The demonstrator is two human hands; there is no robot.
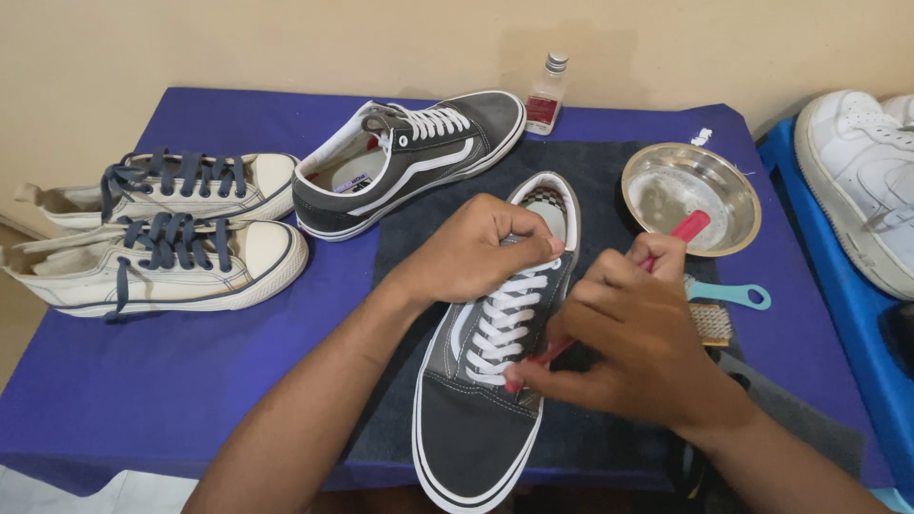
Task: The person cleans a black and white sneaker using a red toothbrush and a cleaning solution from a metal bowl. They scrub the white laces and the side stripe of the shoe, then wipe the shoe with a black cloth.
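Note:
A grey sneaker (476,428) with white laces lies toe toward me on a dark cloth (609,162). My left hand (476,249) grips its collar and tongue from the left. My right hand (633,338) holds a red-handled brush (689,228) against the shoe's right side near the laces; the bristle end is mostly hidden by my fingers.
A matching grey sneaker (409,157) lies at the back. Two cream high-tops with blue laces (162,238) sit left. A metal bowl (690,195), small bottle (546,95), teal-handled brush (728,295) and white shoes (862,181) on a blue tray stand right. Blue cloth (143,381) covers the table.

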